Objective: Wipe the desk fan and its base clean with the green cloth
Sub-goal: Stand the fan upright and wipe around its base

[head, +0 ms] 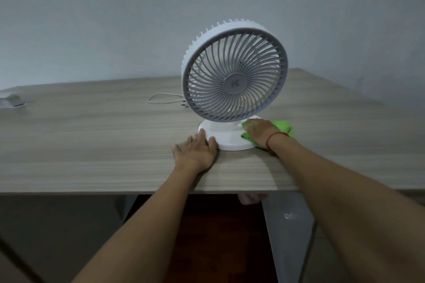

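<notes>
Pale wall behind, wood-grain table (96, 140) in front: the right hand (261, 132) presses flat, fingers spread, on the green cloth (284, 127) against the right side of the round white base (226, 138). The left hand (195, 151) lies open on the table, fingertips touching the base's left edge. Above them the desk fan (234, 73) stands upright, its grille facing the camera, a thin cord (161, 99) looped behind it.

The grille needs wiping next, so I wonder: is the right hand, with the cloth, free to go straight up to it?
Probably yes. The right hand presses the cloth on the base just under the grille, with nothing between them.
</notes>
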